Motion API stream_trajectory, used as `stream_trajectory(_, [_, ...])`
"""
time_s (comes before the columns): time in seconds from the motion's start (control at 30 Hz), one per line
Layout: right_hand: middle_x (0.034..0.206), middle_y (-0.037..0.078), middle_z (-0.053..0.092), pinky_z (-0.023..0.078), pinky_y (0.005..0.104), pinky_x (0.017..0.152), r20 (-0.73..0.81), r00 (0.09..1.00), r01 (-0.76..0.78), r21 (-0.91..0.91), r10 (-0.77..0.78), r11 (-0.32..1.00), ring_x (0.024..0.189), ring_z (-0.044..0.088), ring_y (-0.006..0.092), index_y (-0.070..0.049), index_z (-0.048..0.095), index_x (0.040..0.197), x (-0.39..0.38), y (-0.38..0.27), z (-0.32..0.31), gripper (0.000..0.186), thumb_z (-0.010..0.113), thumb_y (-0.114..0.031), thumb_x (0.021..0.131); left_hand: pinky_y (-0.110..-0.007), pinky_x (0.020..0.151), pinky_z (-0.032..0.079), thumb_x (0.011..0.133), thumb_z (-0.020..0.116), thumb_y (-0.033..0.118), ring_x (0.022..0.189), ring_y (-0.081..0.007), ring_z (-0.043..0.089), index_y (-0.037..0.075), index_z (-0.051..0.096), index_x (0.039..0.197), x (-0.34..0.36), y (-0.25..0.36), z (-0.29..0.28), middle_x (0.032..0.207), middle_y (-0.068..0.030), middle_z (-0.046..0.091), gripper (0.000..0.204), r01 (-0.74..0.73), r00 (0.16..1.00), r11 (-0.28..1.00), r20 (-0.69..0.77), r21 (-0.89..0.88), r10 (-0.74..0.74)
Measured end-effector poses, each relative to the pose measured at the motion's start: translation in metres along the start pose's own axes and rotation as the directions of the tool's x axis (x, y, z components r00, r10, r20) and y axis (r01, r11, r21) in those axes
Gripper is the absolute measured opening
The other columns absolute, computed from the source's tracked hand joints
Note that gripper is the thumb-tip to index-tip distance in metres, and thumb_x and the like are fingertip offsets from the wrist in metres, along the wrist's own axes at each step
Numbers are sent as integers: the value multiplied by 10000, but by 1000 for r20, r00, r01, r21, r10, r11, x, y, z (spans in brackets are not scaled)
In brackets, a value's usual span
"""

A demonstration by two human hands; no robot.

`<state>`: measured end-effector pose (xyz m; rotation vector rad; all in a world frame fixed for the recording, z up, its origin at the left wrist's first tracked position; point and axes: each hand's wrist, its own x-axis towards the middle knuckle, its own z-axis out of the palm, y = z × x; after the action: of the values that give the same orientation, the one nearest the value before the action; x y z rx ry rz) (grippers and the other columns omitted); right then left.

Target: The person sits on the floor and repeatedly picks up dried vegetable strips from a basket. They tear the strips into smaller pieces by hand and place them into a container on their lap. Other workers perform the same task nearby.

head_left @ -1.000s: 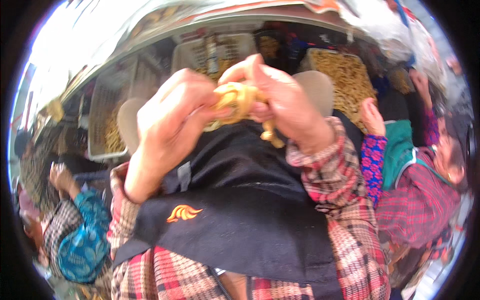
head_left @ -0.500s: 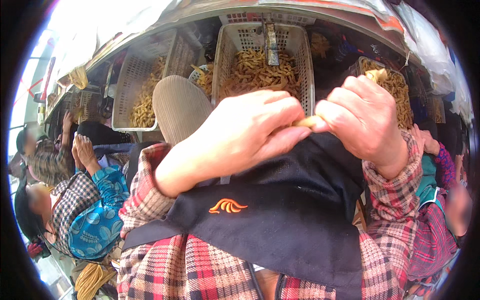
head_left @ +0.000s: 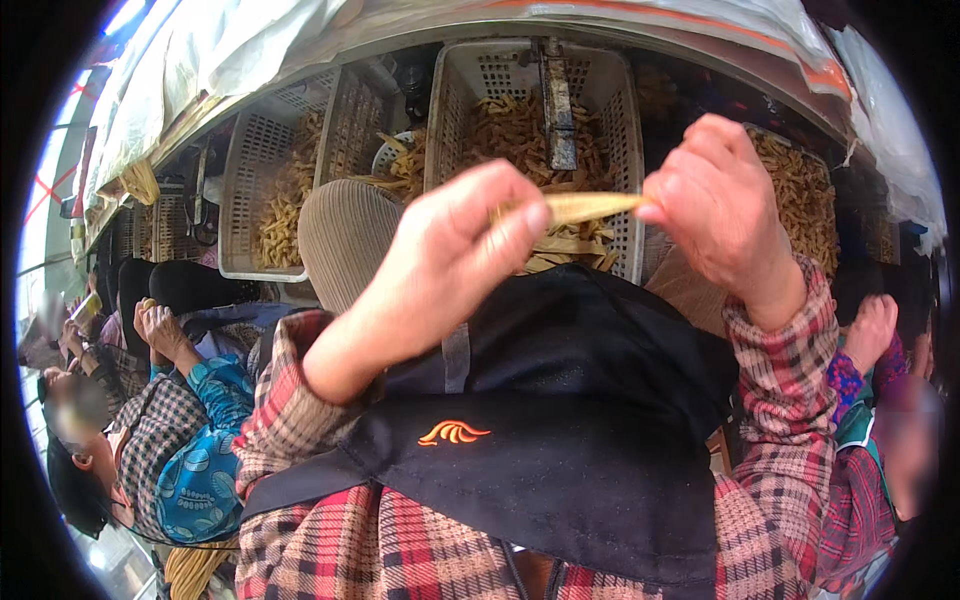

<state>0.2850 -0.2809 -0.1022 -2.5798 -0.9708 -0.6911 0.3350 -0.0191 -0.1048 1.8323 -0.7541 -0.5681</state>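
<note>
A flat, yellowish strip (head_left: 590, 207), limp and leaf-like, is stretched between my two hands above the black apron. My left hand (head_left: 455, 235) pinches one end between thumb and fingers. The other end disappears into the closed fingers of my right hand (head_left: 715, 205). Just beyond them stands a white perforated plastic basket (head_left: 632, 130) holding many short, twisted yellow-brown pieces (head_left: 505, 135). Longer flat strips (head_left: 575, 245) lie at its near end, partly hidden by my left hand.
A metal bar (head_left: 559, 110) hangs over the middle basket. More filled baskets stand at the left (head_left: 235, 200) and right (head_left: 800, 190). My knee (head_left: 350, 235) rises beside the middle one. People sit close by: a blue sleeve (head_left: 205, 480) at left, a co-worker's hands (head_left: 872, 325) at right.
My hands have drawn apart and shifted slightly away from me. The strip, formerly mostly hidden and bunched between my fingers, now shows as a flat length. Long strips in the basket have come into view.
</note>
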Motion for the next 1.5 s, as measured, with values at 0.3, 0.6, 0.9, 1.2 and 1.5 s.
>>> stream_trajectory(0.3, [777,50,611,405,400,874,114,964,-221,-161,240,962,807,560,249,-75,607,793,-12,48,73,167,641,-190,910,-384,770,493,1011,531,227,826,-269,624,7,599,1034,88,-97,-19,890,-157,626,232,-7,982,887,-165,461,94])
stream_trajectory(0.6, [894,47,641,383,207,569,245,801,-149,965,546,-215,632,455,57,-62,593,961,36,24,61,335,459,-353,1061,-229,623,530,1043,503,349,833,-103,614,68,600,1095,76,-59,-31,1065,-44,656,302,70,997,828,30,-556,-64])
stream_trajectory(0.9, [892,42,553,434,252,632,178,680,48,957,712,-285,666,440,88,-64,550,978,38,37,98,301,419,-318,1075,-189,480,382,1006,572,260,580,-38,464,88,572,1108,88,-66,-28,809,2,580,200,174,967,794,-50,-582,-249])
stream_trajectory(1.2, [929,71,647,464,258,770,307,616,-309,941,726,-137,860,581,118,-75,550,993,-2,39,88,267,431,-299,1075,-218,533,459,1052,480,265,649,-75,525,48,561,1164,84,-71,-7,829,0,585,257,273,923,827,-108,-491,-369])
stream_trajectory(1.5, [1097,29,661,470,232,870,-121,757,-125,938,642,324,968,596,84,-56,647,1018,20,31,92,94,680,-77,933,-191,443,401,999,592,307,654,-62,533,66,602,1116,85,-41,-3,951,-27,664,268,171,975,637,35,-752,-220])
